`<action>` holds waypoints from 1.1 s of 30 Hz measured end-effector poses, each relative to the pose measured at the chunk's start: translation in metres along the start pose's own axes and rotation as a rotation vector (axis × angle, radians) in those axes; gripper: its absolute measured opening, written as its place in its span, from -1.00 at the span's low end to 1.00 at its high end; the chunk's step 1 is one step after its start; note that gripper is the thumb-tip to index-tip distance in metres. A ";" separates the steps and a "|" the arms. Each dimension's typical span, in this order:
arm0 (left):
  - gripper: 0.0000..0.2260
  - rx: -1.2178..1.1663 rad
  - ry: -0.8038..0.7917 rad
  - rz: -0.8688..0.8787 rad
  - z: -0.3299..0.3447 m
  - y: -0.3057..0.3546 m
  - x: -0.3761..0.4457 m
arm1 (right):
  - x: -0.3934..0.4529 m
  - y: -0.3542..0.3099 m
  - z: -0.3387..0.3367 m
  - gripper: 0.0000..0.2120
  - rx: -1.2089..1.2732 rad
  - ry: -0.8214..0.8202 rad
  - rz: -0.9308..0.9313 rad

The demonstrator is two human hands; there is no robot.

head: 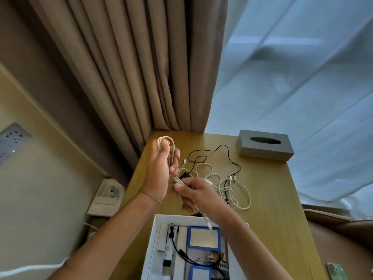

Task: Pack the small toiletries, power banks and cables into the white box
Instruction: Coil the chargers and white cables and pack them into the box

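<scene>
**Beige cable being coiled above the worktop**

Head view: the left hand (161,170) is gripping a folded beige cable (170,150), its loop sticking up over the fingers. The right hand (194,194) is pinching the lower strands of that same cable just beneath the left — both hands are hovering over the wooden worktop (272,199). Behind them, a tangle of white cables (232,190) and a black cable (218,156) is lying on the worktop, near a grey tissue box (265,144). The white box (155,239) is sitting open at the near edge, already holding two blue-framed power banks (203,237), white tubes (168,249) and a black cord.
</scene>
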State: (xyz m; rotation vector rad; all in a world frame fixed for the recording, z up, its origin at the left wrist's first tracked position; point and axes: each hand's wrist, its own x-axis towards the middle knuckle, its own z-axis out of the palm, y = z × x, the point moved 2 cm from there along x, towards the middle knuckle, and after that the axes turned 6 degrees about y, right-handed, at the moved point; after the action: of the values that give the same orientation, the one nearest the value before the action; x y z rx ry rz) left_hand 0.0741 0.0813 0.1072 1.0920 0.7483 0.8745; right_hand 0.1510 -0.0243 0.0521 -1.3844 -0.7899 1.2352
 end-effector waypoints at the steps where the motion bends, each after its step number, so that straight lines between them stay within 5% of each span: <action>1: -0.84 0.030 -0.012 -0.010 -0.003 -0.001 -0.002 | -0.004 -0.001 -0.003 -0.77 -0.016 -0.022 0.013; 7: -0.80 -0.050 -0.008 -0.226 -0.016 -0.012 -0.019 | -0.031 0.008 -0.015 -0.74 -0.165 -0.058 0.120; 14: -0.78 0.299 -0.158 -0.342 -0.060 -0.041 -0.036 | -0.067 0.059 -0.038 -0.71 -0.117 -0.035 0.263; 21: -0.80 1.148 -0.587 0.030 -0.110 -0.073 -0.062 | -0.080 0.109 -0.043 -0.74 -0.469 0.071 0.363; 26: -0.90 1.651 -0.985 0.527 -0.118 -0.111 -0.093 | -0.086 0.136 -0.032 -0.78 -0.953 -0.042 0.325; 33: -0.83 2.091 -1.286 0.508 -0.109 -0.153 -0.114 | -0.098 0.168 -0.017 -0.84 -1.403 -0.150 0.275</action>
State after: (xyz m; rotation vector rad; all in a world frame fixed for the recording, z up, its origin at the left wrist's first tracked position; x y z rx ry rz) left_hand -0.0384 -0.0053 -0.0608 3.2004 -0.0667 -0.8222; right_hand 0.1152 -0.1562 -0.0873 -2.5675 -1.7834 0.9289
